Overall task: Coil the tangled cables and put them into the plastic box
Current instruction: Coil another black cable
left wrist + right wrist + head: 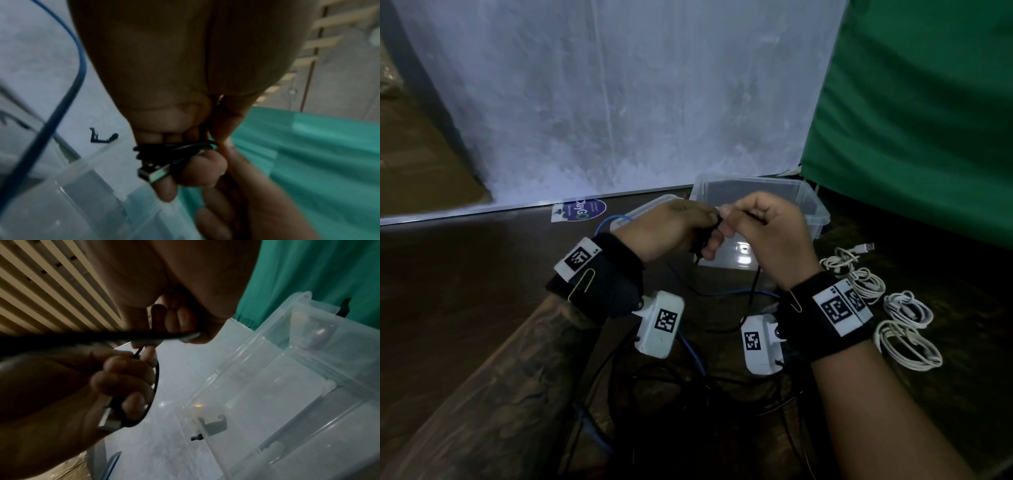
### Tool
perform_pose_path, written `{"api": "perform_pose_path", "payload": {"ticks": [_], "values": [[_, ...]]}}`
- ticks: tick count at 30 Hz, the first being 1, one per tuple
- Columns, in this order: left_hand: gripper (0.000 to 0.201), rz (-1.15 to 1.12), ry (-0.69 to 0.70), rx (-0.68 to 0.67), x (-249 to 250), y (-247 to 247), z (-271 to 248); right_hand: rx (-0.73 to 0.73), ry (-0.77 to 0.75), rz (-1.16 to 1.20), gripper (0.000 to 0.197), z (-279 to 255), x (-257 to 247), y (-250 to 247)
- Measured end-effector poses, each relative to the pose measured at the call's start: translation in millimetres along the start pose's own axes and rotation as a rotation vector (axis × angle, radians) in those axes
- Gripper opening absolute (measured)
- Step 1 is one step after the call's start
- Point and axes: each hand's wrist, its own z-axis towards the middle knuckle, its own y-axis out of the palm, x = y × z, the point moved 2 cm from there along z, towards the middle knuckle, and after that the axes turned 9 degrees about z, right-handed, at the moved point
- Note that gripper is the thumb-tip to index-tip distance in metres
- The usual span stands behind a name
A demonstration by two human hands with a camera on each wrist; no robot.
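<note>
My left hand (681,229) grips a small coil of black cable (174,148) whose USB plug (153,173) sticks out below the fingers. Close against it, my right hand (763,226) pinches the same black cable (98,337), and a loose length hangs down from there to the table (755,284). Both hands hover in front of the clear plastic box (815,202), which stands open with nothing visible inside (277,386). A blue cable (726,294) runs across the table under my wrists and loops up at the left (80,65).
Several coiled white cables (909,329) lie on the dark table to the right. The box lid (650,205) rests left of the box. More black cables (688,383) tangle near the front edge. A green cloth (914,120) hangs at the right, a white sheet (619,102) behind.
</note>
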Motion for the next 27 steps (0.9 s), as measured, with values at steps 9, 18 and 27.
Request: {"api": "perform_pose_path", "payload": {"ticks": [9, 18, 27], "values": [[0.021, -0.606, 0.098, -0.084, 9, -7, 0, 0.053, 0.183, -0.107, 0.021, 4, 14, -11], [0.020, -0.619, 0.158, 0.322, -6, -23, 13, -0.262, 0.244, -0.228, 0.023, -5, 14, 5], [0.029, 0.427, 0.091, 0.348, -8, -11, 6, -0.003, 0.177, -0.028, 0.022, -1, -2, -2]]}}
